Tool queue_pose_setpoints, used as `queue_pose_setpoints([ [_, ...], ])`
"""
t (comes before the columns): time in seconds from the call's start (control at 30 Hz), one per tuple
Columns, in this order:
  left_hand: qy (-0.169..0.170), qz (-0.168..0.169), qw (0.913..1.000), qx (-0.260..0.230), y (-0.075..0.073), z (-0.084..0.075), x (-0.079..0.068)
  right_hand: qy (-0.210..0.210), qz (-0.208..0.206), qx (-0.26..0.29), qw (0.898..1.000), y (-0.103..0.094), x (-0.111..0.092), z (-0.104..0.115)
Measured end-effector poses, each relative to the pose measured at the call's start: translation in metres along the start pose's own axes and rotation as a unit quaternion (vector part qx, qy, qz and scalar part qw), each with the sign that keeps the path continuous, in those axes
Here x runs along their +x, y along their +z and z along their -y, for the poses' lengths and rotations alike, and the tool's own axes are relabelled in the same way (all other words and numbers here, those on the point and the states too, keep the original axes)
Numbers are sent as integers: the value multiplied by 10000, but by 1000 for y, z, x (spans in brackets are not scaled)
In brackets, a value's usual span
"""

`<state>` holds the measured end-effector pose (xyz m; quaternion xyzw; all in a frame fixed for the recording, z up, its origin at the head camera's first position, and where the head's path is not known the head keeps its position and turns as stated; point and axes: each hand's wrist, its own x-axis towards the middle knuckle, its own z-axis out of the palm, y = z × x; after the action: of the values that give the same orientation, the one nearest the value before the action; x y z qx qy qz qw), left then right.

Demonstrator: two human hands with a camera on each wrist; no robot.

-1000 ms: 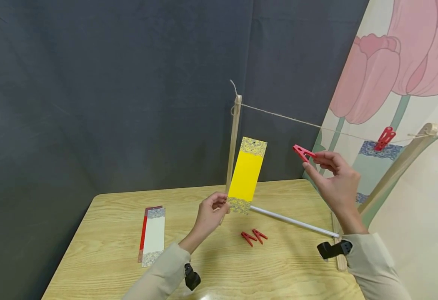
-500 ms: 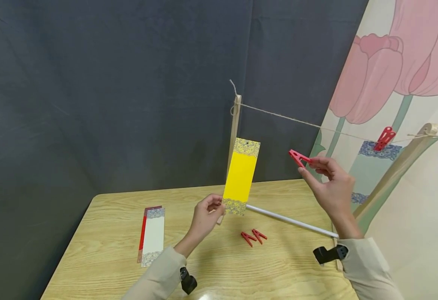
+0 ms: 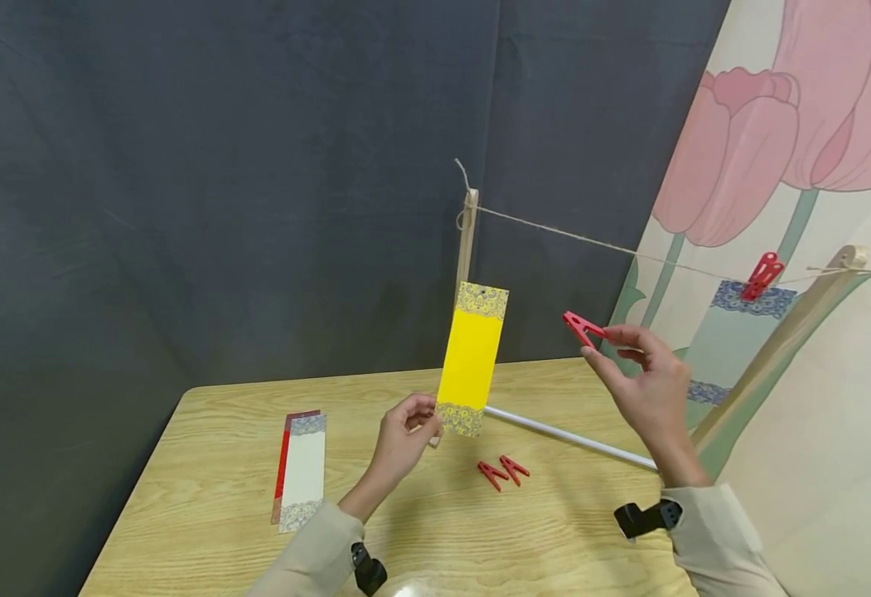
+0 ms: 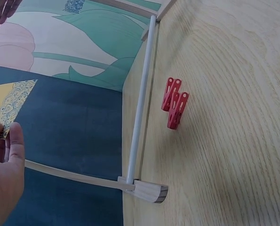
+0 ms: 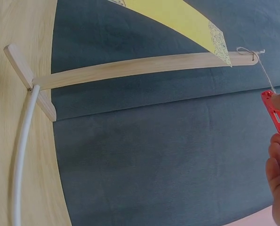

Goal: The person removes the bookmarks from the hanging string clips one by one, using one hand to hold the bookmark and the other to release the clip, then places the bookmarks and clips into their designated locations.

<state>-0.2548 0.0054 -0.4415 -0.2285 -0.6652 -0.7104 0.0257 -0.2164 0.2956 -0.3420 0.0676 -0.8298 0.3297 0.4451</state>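
Observation:
In the head view my left hand (image 3: pixel 403 435) pinches the lower left corner of a yellow bookmark-like card (image 3: pixel 472 361) with lacy patterned ends, held nearly upright. A small hole shows near its top edge. My right hand (image 3: pixel 647 381) holds a red clothespin (image 3: pixel 583 327) between thumb and fingers, to the right of the card and apart from it. Both are below a thin string (image 3: pixel 577 236) tied between two wooden posts. On that string a second red clothespin (image 3: pixel 762 276) grips a pale blue card (image 3: pixel 729 336) with dark blue lace ends, partly behind the right post.
Two more red clothespins (image 4: pixel 175 103) lie on the wooden table (image 3: pixel 211 464). A white card (image 3: pixel 304 473) overlaps a red card (image 3: pixel 283 464) at the left. A white rod (image 3: pixel 569 435) joins the feet of the left post (image 5: pixel 144 68) and right post (image 3: pixel 786 348).
Both hands have shifted left and slightly down, carrying the yellow card and the red clothespin. The loose clothespins and cards on the table stay put.

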Motion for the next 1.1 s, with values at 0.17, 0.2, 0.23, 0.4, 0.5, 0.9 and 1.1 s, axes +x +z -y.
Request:
queue_pose_setpoints([
  [0.17, -57, -4, 10000, -43, -2, -1, -3, 5, -43, -7, 10000, 2, -4, -1],
  [0.2, -71, -11, 10000, -57, -3, -2, -3, -20, -53, -23, 10000, 2, -4, -1],
  [0.23, -80, -27, 9999, -61, -3, -2, -4, -24, -59, -45, 10000, 3, -5, -1],
  [0.4, -111, -101, 9999, -22, -7, -1, -7, 5, -81, -104, 9999, 6, -9, -1],
  [0.5, -174, -117, 9997, -78, -10, 0, -9, 90, -85, -38, 9999, 8, -12, -1],
  [0.9, -368, -196, 9985, -342, -21, 6, -18, 357, -5, 184, 9992, 15, -24, -2],
  [1.1, -441, -302, 9981, -322, -29, 9, -23, 293, 51, 221, 9993, 20, -28, -1],
])
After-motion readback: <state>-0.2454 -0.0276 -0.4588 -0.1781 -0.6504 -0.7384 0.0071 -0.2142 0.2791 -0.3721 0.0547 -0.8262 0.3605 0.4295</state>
